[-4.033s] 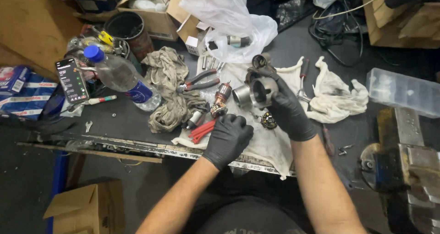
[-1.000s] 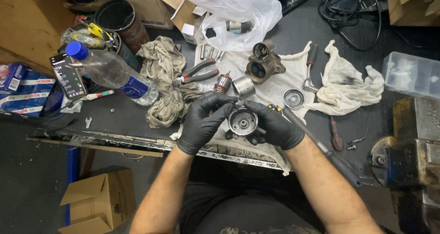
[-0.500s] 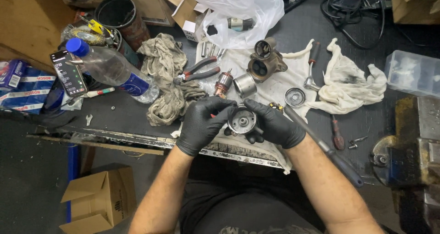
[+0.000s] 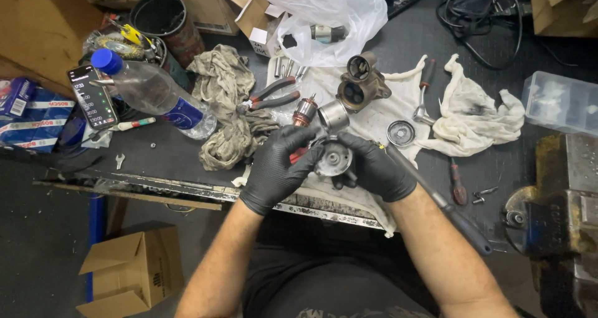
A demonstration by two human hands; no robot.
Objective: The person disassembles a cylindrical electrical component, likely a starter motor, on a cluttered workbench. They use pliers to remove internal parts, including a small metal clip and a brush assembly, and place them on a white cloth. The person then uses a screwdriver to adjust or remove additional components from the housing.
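At the centre of the frame, two black-gloved hands meet over a stained white cloth (image 4: 374,115) spread to catch small parts; the left hand (image 4: 277,168) and right hand (image 4: 377,168) are both closed around a round metal motor end housing (image 4: 333,159), gripped from opposite sides so its hub faces up; just above lie a copper-wound armature (image 4: 305,111), a steel sleeve (image 4: 333,115) and a cast housing (image 4: 361,84); red-handled pliers (image 4: 271,94) rest centre-left on a rag (image 4: 224,81); a plastic bottle (image 4: 156,94) lies upper left.

Both gloved hands, left (image 4: 277,168) and right (image 4: 377,168), grip a round metal housing (image 4: 333,159), seemingly above the white cloth (image 4: 374,122).
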